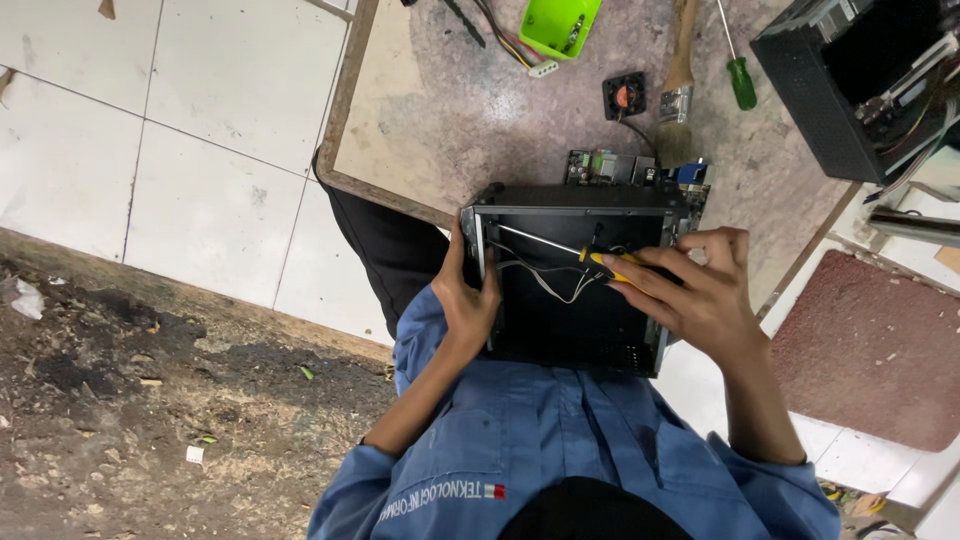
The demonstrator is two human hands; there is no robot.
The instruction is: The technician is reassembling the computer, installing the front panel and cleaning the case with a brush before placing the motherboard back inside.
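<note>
A: Item one, the black metal case (560, 320)?
B: Open-topped, propped at the near edge of the worktable (450, 130), loose grey wires (545, 275) inside. Left hand (468, 300) wrapped around its left wall, thumb outside, fingers curled in.

A: Right hand (700, 295)?
B: Fingers closed on a yellow-handled screwdriver (575, 252), shaft reaching toward the case's far-left inner corner.

A: Remaining stock?
B: Circuit board (610, 168) touching the case's far wall; small fan (625, 96) and paintbrush (679, 90) behind it; green-handled screwdriver (738, 70) beside the brush; green tray (558, 24) at the far edge; second black chassis (810, 80) at the far-right corner.
</note>
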